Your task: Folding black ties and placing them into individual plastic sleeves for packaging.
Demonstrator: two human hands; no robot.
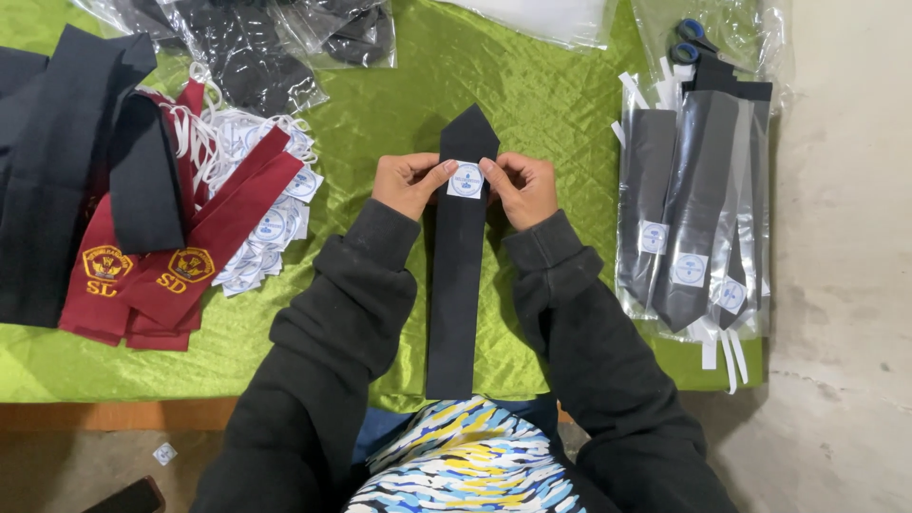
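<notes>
Fingers first: we see the left hand (407,183) and right hand (523,187) pinching a round white sticker (465,180) from either side, pressed flat on a black necktie (459,256). That tie lies lengthwise on the green cloth surface (532,85), point away from us. To our left we spot maroon neckties (204,247) over loose stickers; to our right, bagged grey ties (689,209) and blue-handled scissors (689,40).

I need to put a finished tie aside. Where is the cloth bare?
Bare green cloth lies between the black tie and the bagged ties, also between it and the red ties. The left side, under dark garments, is crowded.
</notes>
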